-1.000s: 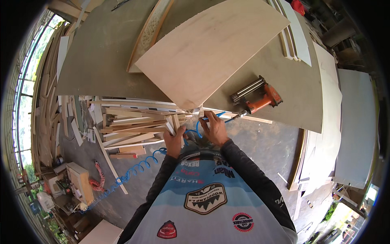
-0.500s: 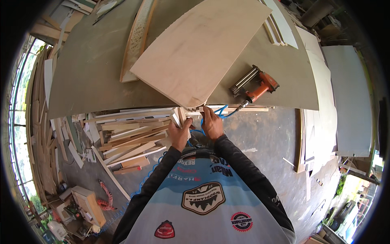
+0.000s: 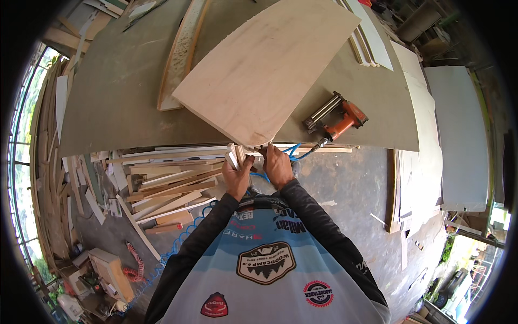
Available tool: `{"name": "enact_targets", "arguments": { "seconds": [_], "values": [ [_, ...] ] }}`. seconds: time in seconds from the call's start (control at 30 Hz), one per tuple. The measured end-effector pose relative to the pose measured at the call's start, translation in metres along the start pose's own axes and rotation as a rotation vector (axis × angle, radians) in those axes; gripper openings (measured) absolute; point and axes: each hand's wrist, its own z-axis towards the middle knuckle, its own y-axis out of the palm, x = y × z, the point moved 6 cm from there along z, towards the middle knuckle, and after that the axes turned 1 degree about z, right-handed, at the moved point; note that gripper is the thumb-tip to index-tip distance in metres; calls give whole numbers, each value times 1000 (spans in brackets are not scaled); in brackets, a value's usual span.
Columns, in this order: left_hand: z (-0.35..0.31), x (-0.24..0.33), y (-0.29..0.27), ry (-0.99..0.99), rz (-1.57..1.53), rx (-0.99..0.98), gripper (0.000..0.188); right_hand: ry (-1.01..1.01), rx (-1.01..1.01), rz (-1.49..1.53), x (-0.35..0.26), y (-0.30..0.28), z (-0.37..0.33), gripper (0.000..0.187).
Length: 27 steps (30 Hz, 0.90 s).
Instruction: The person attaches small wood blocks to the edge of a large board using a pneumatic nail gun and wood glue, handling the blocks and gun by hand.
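A pale plywood panel (image 3: pixel 264 70) lies slanted on the workbench, its near corner reaching the front edge. Just below that corner, my left hand (image 3: pixel 236 178) is closed around a few short wood strips (image 3: pixel 234 155), their ends pointing up. Beside it, my right hand (image 3: pixel 279 166) has its fingers bent and pressed together at the panel's near corner; what they pinch is hidden. To the right of the panel, an orange nail gun (image 3: pixel 341 121) rests on the bench, a blue air hose (image 3: pixel 294 153) running from it down over the edge.
The grey-brown workbench top (image 3: pixel 118 92) spans the upper view. A long wooden piece (image 3: pixel 181 59) lies left of the panel, stacked strips (image 3: pixel 362 47) at its far right. Below the bench is a pile of cut strips (image 3: pixel 167 183); large sheets (image 3: pixel 418 151) stand at right.
My right hand has shifted slightly down and left, nearer to my left hand. The strips stay in my left hand. The whole view has shifted a little; the panel and nail gun lie as before.
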Motion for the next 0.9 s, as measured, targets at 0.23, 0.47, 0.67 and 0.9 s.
{"name": "enact_targets", "arguments": {
  "seconds": [0.23,0.47,0.67,0.9],
  "values": [
    [0,-2,-5,-20,-8,5,19,-59,59,108,5,-1,1,31],
    [6,-1,-12,13,9,43,23,-53,1,28,3,-4,3,29],
    [9,-1,-9,7,-27,11,22,-93,-59,-7,8,-6,12,20],
    [11,-7,-13,-19,-28,21,26,-95,-72,15,7,-6,11,20]
  ]
}}
